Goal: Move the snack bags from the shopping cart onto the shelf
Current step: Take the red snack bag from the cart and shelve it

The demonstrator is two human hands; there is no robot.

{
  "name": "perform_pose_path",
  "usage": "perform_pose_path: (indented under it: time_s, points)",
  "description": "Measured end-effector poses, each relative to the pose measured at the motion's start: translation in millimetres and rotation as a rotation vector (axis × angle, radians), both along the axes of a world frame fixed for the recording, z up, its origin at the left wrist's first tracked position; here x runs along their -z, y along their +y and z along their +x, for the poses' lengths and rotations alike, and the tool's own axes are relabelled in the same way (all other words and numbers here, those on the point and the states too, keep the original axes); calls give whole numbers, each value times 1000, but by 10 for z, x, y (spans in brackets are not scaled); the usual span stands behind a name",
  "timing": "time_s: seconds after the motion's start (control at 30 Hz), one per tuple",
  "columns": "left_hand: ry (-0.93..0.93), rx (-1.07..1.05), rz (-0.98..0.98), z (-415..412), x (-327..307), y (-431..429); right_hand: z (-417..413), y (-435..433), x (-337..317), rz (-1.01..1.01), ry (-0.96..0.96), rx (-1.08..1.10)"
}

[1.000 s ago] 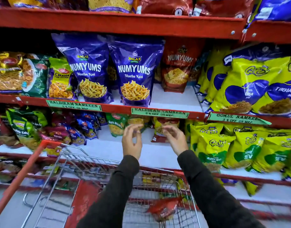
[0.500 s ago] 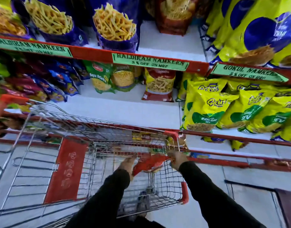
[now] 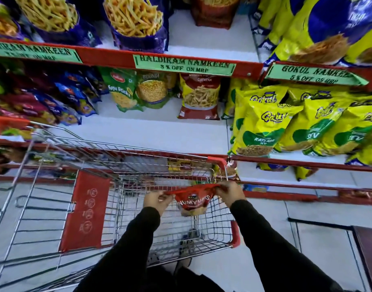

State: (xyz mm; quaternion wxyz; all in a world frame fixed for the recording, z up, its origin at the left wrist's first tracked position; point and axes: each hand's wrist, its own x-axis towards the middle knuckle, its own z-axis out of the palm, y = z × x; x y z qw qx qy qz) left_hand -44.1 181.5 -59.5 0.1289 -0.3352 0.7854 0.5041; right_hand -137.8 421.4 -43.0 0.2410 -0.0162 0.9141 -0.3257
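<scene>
Pale tiled floor [image 3: 265, 260] under bright store light, a dark mat [image 3: 368, 253] at right.

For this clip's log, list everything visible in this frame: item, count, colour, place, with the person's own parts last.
Red Numyums snack bag: one, red, held by its top corners inside the cart.
Wire shopping cart: one, silver with red trim, in front of the shelves.
Purple snack bags: at least two, purple, upper shelf.
Green snack packets: two, green, middle shelf centre.
Red-and-yellow snack packet: one, middle shelf beside the green ones.
Yellow-and-green Gokul bags: several, middle shelf right.
Green price labels: three, on the red shelf edges.
Left hand: one, pinching the bag's left corner.
Right hand: one, pinching the right corner.
Black sleeves: two.
</scene>
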Motion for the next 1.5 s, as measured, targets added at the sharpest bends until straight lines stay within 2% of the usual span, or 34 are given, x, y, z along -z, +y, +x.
perform_pose_path:
  time_s: [0.07,0.13,0.2,0.3,0.4,0.6,0.8,1.03,1.23,1.5]
  points:
    - [52,-89,99,-44,-152,-54,-3,35,-147,-53,50,-11]
    - [171,-156,107,-92,-238,-128,-13,54,-340,-116,132,-25]
    - [287,-152,101,-157,-473,-155,-45,42,-545,-188,191,4]
    - [417,-139,192,-257,-791,-188,-112,-9,-855,-334,212,116]
    - [549,-95,216,-422,-1157,-216,-208,-79,-1233,-467,335,170]
    - [796,2,240,-832,-2254,-275,-506,-217,-2110,-719,520,330]
    - [1030,21,229,-1307,-3305,-240,-1000,-270,-3059,-872,746,307]
    - [1133,27,219,-2120,-4136,-173,-1516,-348,-3997,-926,871,263]
    - [964,-92,283,-2843,-4328,-117,-2072,-428,-4285,-912,716,261]
    - [1001,-335,257,-3344,-4322,13,-2624,-671,-4349,-938,587,380]
